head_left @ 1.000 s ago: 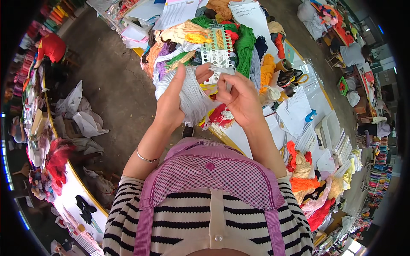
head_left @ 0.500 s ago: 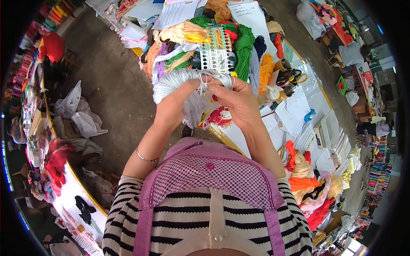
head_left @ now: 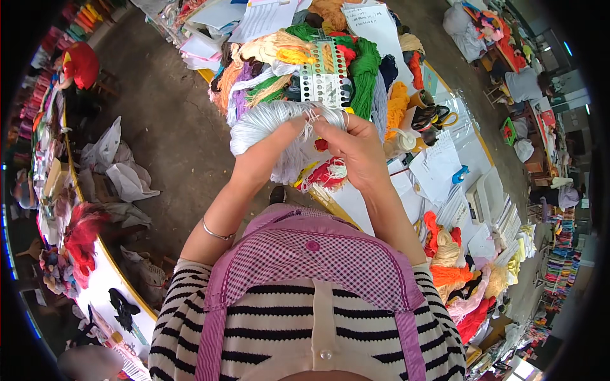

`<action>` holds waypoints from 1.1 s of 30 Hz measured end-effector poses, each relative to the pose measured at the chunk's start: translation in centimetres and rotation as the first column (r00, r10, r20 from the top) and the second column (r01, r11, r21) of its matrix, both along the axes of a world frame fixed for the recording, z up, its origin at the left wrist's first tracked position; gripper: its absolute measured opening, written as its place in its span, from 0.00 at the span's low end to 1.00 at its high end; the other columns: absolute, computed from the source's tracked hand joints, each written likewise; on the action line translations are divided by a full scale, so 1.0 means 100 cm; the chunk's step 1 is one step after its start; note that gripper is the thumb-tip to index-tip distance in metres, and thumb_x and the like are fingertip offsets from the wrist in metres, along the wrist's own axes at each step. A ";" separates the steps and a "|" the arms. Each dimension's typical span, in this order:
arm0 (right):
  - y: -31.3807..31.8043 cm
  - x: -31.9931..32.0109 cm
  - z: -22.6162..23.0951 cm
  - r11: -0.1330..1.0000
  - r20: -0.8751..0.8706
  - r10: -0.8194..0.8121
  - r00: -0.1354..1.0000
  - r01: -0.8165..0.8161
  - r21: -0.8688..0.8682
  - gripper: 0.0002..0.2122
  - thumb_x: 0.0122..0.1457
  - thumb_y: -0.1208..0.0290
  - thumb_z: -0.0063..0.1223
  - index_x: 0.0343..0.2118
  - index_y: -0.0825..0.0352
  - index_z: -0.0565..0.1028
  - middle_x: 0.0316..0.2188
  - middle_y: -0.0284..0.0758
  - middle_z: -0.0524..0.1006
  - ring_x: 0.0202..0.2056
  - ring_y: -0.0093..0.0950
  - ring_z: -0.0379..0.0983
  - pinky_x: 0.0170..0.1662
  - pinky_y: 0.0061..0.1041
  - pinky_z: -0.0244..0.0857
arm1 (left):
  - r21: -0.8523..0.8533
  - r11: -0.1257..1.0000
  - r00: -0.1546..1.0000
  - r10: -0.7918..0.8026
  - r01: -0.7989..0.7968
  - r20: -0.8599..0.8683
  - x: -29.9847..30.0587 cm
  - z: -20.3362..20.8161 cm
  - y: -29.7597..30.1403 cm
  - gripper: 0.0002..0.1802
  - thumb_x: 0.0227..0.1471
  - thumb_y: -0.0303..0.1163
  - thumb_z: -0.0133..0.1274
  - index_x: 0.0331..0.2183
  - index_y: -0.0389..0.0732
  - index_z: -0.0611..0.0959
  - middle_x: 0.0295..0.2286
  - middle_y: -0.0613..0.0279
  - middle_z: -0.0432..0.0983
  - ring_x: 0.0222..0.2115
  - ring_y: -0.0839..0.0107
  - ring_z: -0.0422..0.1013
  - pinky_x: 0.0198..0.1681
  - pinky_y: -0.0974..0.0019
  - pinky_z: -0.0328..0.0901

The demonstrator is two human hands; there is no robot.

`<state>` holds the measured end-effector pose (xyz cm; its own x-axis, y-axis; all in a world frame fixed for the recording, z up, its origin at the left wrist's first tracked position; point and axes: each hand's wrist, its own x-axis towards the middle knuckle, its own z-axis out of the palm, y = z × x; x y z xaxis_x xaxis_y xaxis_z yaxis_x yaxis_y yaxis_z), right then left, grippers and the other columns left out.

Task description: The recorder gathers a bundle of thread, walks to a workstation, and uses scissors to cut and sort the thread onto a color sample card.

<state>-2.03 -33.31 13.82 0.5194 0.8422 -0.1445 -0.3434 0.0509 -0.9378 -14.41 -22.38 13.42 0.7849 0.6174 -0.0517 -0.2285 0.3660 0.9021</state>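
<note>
A thick skein of white thread (head_left: 264,124) hangs from my two hands in front of my apron, over the near end of the table. My left hand (head_left: 279,141) is closed on it, the fingertips pinching strands. Close beside it on the right, my right hand (head_left: 352,145) pinches loose white strands between thumb and fingers. The fingertips of both hands nearly meet. Just beyond lies a white card with rows of punched holes (head_left: 330,89), some holding thread samples, on a heap of coloured skeins. A green skein (head_left: 365,70) lies right of the card.
Scissors (head_left: 438,115) stand in a holder on the right, near a white bottle (head_left: 401,141). Papers (head_left: 435,166) and a blue tape-like object (head_left: 460,174) lie nearer. More skeins (head_left: 448,254) are piled at right. Plastic bags (head_left: 124,168) lie on the floor. A person in red (head_left: 81,65) is far left.
The white skein and my left hand have shifted slightly to the right. My right fingers still pinch the strands. The person in red has moved a little.
</note>
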 end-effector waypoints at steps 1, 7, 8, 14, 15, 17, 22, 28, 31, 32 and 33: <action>0.000 0.001 -0.001 1.000 0.011 -0.008 1.000 0.008 0.006 0.07 0.49 0.71 0.60 0.29 0.69 0.79 0.18 0.22 0.72 0.19 0.09 0.58 0.22 0.13 0.47 | -0.013 1.000 1.000 -0.021 0.021 0.009 0.001 0.003 0.000 0.13 0.51 0.27 0.52 0.40 0.34 0.79 0.36 0.64 0.76 0.37 0.74 0.71 0.41 0.70 0.66; 0.001 0.000 -0.003 0.999 -0.005 -0.016 1.000 0.016 0.029 0.07 0.51 0.72 0.56 0.30 0.70 0.78 0.22 0.27 0.74 0.23 0.13 0.63 0.26 0.15 0.52 | -0.125 0.991 0.998 -0.055 0.055 0.002 0.001 0.006 -0.001 0.14 0.52 0.29 0.52 0.41 0.33 0.78 0.36 0.62 0.76 0.37 0.73 0.72 0.42 0.69 0.66; 0.004 -0.001 -0.004 0.999 -0.006 -0.015 1.000 0.015 0.028 0.07 0.51 0.72 0.56 0.30 0.70 0.78 0.22 0.27 0.74 0.23 0.13 0.63 0.26 0.15 0.52 | -0.155 0.987 0.999 -0.046 0.043 -0.013 0.001 0.006 -0.002 0.14 0.52 0.30 0.51 0.40 0.33 0.79 0.36 0.61 0.76 0.38 0.71 0.72 0.43 0.67 0.66; -0.030 0.032 0.006 0.890 -0.696 0.431 0.574 -0.143 0.433 0.05 0.55 0.72 0.48 0.28 0.64 0.65 0.17 0.22 0.58 0.20 0.16 0.55 0.25 0.20 0.50 | -0.619 0.704 0.797 0.125 0.348 0.591 -0.036 -0.021 0.091 0.15 0.55 0.40 0.46 0.34 0.38 0.75 0.17 0.67 0.66 0.20 0.74 0.65 0.29 0.67 0.64; -0.053 0.047 0.009 0.958 -0.482 0.280 0.830 -0.209 0.197 0.06 0.56 0.69 0.49 0.28 0.64 0.66 0.17 0.21 0.58 0.19 0.15 0.54 0.23 0.19 0.49 | -0.577 0.747 0.749 0.164 0.331 0.642 -0.057 -0.029 0.124 0.13 0.55 0.39 0.46 0.34 0.38 0.74 0.17 0.68 0.65 0.16 0.80 0.58 0.24 0.73 0.60; -0.090 0.073 0.017 0.913 0.220 -0.040 0.975 0.125 -0.388 0.08 0.58 0.65 0.49 0.27 0.63 0.69 0.14 0.19 0.57 0.15 0.12 0.50 0.18 0.16 0.44 | -0.553 0.827 0.743 0.304 0.106 0.597 -0.115 -0.055 0.188 0.10 0.56 0.34 0.46 0.33 0.36 0.75 0.15 0.73 0.59 0.14 0.83 0.54 0.22 0.76 0.57; -0.235 0.199 0.021 0.718 0.391 -0.315 0.865 0.486 -0.498 0.08 0.55 0.65 0.54 0.31 0.63 0.72 0.13 0.19 0.57 0.13 0.11 0.50 0.15 0.15 0.42 | -0.504 0.857 0.810 0.369 -0.107 0.455 -0.209 -0.093 0.282 0.18 0.55 0.32 0.47 0.45 0.31 0.74 0.13 0.75 0.53 0.17 0.81 0.54 0.33 0.72 0.60; -0.387 0.271 0.059 0.201 0.831 -0.155 0.535 0.840 -0.504 0.09 0.55 0.62 0.53 0.29 0.62 0.74 0.12 0.20 0.59 0.12 0.12 0.50 0.14 0.18 0.40 | -0.348 0.838 0.823 0.513 -0.420 0.242 -0.296 -0.128 0.357 0.32 0.53 0.39 0.48 0.55 0.33 0.63 0.26 0.60 0.68 0.27 0.71 0.63 0.38 0.66 0.60; -0.327 0.213 0.095 0.373 0.786 -0.145 0.601 0.769 -0.519 0.08 0.56 0.64 0.52 0.32 0.63 0.75 0.13 0.19 0.60 0.13 0.12 0.52 0.16 0.17 0.43 | -0.289 0.944 0.797 0.294 -0.158 0.527 -0.281 -0.129 0.342 0.41 0.49 0.43 0.53 0.58 0.35 0.58 0.38 0.51 0.68 0.34 0.65 0.66 0.37 0.66 0.63; -0.295 0.186 0.106 0.348 0.799 -0.017 0.601 0.753 -0.559 0.09 0.57 0.64 0.50 0.36 0.64 0.75 0.16 0.22 0.64 0.16 0.13 0.55 0.19 0.15 0.48 | -0.295 0.945 0.804 0.283 -0.141 0.523 -0.251 -0.120 0.325 0.41 0.49 0.43 0.53 0.58 0.35 0.58 0.38 0.51 0.68 0.34 0.65 0.66 0.37 0.66 0.63; -0.274 0.168 0.101 0.338 0.797 -0.026 0.603 0.756 -0.561 0.09 0.57 0.64 0.50 0.36 0.64 0.75 0.16 0.22 0.64 0.16 0.13 0.55 0.19 0.15 0.48 | -0.245 0.967 0.806 0.091 0.069 0.585 -0.213 -0.107 0.299 0.42 0.47 0.43 0.55 0.58 0.39 0.57 0.46 0.50 0.62 0.42 0.63 0.64 0.43 0.62 0.62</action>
<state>14.79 -60.68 23.93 0.9867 0.1352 -0.0904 0.0705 -0.8564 -0.5115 -35.70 7.55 2.75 0.7052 0.6563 0.2683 -0.6898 0.5476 0.4736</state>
